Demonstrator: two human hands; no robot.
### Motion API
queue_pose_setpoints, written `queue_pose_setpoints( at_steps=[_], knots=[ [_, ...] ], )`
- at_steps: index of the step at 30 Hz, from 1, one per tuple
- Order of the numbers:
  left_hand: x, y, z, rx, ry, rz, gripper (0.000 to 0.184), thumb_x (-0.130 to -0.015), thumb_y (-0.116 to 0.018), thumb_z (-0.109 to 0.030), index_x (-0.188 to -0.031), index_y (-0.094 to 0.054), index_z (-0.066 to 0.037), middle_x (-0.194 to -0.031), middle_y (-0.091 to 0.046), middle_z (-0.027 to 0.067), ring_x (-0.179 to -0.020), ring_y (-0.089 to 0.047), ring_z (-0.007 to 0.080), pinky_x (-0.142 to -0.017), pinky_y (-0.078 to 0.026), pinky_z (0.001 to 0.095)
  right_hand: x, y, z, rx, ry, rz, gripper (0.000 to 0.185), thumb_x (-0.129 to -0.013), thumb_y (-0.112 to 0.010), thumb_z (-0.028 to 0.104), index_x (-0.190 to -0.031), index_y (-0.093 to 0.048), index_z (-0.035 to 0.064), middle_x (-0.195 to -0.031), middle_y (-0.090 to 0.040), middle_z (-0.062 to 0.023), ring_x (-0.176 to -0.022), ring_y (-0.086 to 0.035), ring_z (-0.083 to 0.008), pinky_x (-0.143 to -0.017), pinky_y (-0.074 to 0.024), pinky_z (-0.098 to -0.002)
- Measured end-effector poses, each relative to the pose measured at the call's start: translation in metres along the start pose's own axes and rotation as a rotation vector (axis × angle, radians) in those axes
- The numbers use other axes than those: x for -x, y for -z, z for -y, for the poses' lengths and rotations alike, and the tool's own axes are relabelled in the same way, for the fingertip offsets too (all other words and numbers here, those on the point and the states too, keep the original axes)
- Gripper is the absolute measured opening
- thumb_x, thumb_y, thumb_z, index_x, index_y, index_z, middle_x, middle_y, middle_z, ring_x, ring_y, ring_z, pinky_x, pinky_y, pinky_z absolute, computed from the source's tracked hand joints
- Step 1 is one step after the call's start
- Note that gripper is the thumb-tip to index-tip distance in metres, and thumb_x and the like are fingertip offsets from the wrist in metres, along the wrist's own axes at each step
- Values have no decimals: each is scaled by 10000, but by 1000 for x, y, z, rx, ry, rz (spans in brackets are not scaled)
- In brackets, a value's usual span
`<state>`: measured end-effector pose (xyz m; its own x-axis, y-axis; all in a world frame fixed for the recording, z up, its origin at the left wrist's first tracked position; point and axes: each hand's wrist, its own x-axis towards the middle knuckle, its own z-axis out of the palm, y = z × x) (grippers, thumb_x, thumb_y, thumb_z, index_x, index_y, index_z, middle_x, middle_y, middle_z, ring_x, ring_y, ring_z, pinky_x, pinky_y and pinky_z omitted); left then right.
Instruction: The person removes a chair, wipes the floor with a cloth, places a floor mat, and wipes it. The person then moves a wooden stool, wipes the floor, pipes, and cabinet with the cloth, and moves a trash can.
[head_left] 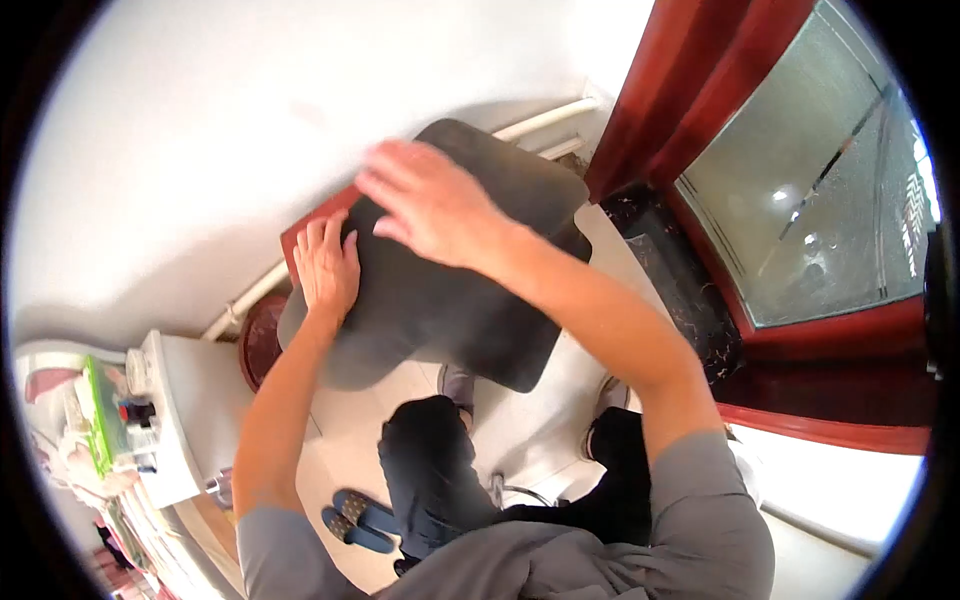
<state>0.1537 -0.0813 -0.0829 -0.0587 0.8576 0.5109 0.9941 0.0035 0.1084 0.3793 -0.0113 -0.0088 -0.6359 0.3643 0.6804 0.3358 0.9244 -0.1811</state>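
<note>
A large dark grey piece [450, 310], which looks like cloth, lies over a red board [322, 214] beside the wall. Its lower part hangs toward my knees. I cannot make out what kind of cloth article it is. My left hand [328, 268] rests on its left side, fingers stretched toward the red edge. Over its upper middle is my right hand [432, 203], slightly blurred, with fingers extended and thumb apart. I see nothing held in it, and whether it touches the cloth is unclear.
A red-framed glass door [810, 180] stands at the right. White pipes [545, 120] run along the wall. At left are a dark red round container [262, 340] and a white cabinet [200, 400] with items on top. Patterned slippers [360, 520] lie on the floor.
</note>
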Motion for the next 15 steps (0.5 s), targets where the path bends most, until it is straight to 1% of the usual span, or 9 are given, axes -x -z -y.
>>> queue_pose_setpoints(
  at_steps=[1, 3, 4, 5, 6, 9, 10, 12, 15],
  knots=[
    [1, -2, 3, 24, -14, 1, 312, -927, -658, -197, -1235, -654, -148, -1149, -589, 81, -1095, -544, 309, -924, -429, 445, 5, -12, -8, 31, 62, 83, 535, -936, -657, 353, -1340, -565, 15, -1503, -462, -146, -1397, -413, -317, -1139, -369, -450],
    [1, 2, 0, 29, -8, 27, 297, -928, -659, -201, -1218, -671, -137, -1143, -590, 84, -1093, -543, 308, -926, -430, 444, 53, -51, -89, 64, -376, 247, 557, -991, -557, 422, -1372, -547, 16, -1515, -457, -146, -1387, -441, -314, -1136, -380, -462],
    [-2, 0, -3, 29, 8, 33, 284, -929, -660, -206, -1200, -687, -126, -1137, -590, 87, -1091, -543, 307, -927, -430, 443, 48, -13, -99, 3, -645, 429, 538, -1023, -489, 437, -1390, -549, 48, -1454, -529, -153, -1324, -517, -329, -1094, -424, -475],
    [-2, -6, 1, 31, -22, 6, 288, -928, -664, -212, -1197, -699, -117, -1132, -595, 90, -1095, -542, 307, -936, -429, 440, 38, 21, -113, 10, -1122, 698, 542, -1010, -475, 489, -1305, -638, 64, -1366, -599, -187, -1249, -583, -348, -1100, -407, -475],
    [-2, 0, -2, 27, -16, 23, 288, -923, -672, -202, -1195, -701, -111, -1129, -598, 99, -1096, -548, 309, -947, -431, 445, 69, 29, -154, 228, -1016, 742, 484, -1006, -506, 453, -1216, -685, 55, -1255, -666, -188, -1231, -592, -354, -1049, -454, -491],
    [1, -6, 4, -20, -124, -41, 289, -921, -679, -174, -1203, -701, -110, -1167, -598, 113, -1099, -557, 317, -967, -438, 449, 153, 95, -174, 347, -1072, 220, 443, -966, -595, 334, -1329, -582, 79, -1313, -624, -182, -1187, -607, -354, -995, -497, -462],
    [5, -12, 5, -47, -186, -62, 283, -926, -676, -168, -1201, -702, -105, -1179, -599, 117, -1103, -559, 316, -971, -441, 451, 200, 108, -178, 355, -1042, 26, 415, -938, -624, 325, -1250, -629, 51, -1226, -663, -189, -1131, -631, -366, -963, -512, -457],
    [4, -9, 4, -38, -164, -18, 282, -938, -659, -125, -1214, -702, -97, -1167, -612, 125, -1100, -559, 317, -985, -445, 441, 282, 137, -175, 204, -1106, -129, 375, -921, -639, 324, -1148, -673, 27, -1122, -691, -203, -1057, -654, -386, -919, -525, -460],
    [7, 14, -5, -33, -306, 58, 377, -896, -601, 26, -1245, -693, -85, -1192, -630, 142, -1125, -579, 320, -986, -469, 416, 451, 134, -137, 90, -1372, -81, 331, -913, -647, 329, -970, -694, 6, -993, -706, -215, -974, -671, -394, -854, -526, -466]
  ],
)
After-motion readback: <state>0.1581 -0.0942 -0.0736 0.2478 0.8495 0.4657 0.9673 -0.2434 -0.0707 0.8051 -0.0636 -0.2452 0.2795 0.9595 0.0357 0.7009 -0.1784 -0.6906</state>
